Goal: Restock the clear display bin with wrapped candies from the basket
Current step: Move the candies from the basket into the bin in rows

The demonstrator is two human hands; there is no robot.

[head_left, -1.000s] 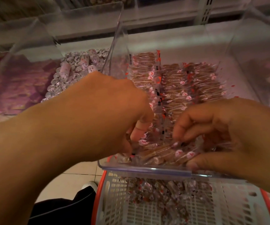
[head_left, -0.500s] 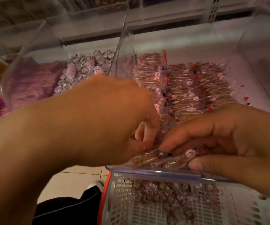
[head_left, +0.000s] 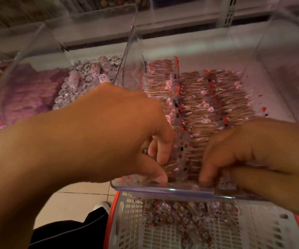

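We see the left hand [head_left: 123, 133] reaching into the near end of the clear display bin [head_left: 164, 190], its fingers curled down and its thumb tip low against the front wall, with the wrapped candies [head_left: 199, 112] directly under the fingertips. It seems to pinch one candy between thumb and forefinger, but the back of the hand covers most of the contact, so we cannot tell for certain what it holds. The right hand [head_left: 249, 151] comes in from the right, knuckles up, fingers bent steeply down into the same front row just beside the left hand. Its fingertips sink among the wrappers behind the bin's front lip, and we cannot tell whether they grip a candy or only press on the row.

Behind the hands the candies lie in neat rows that fill the bin floor, brown sticks in clear wrap with red and white marks. The nearest row is blurred and partly hidden by both hands.

Below the bin's front edge sits the basket [head_left: 127, 221], white lattice with an orange rim, cut off at the bottom and right edges. Loose candies of the same kind lie heaped in it, though blur makes single pieces hard to pick out.

To the left, a neighbouring bin [head_left: 28, 56] holds silver-wrapped sweets [head_left: 84, 81] and purple packets [head_left: 28, 94]. A dark garment [head_left: 69, 230] shows at the bottom left, over a tiled floor [head_left: 76, 203].
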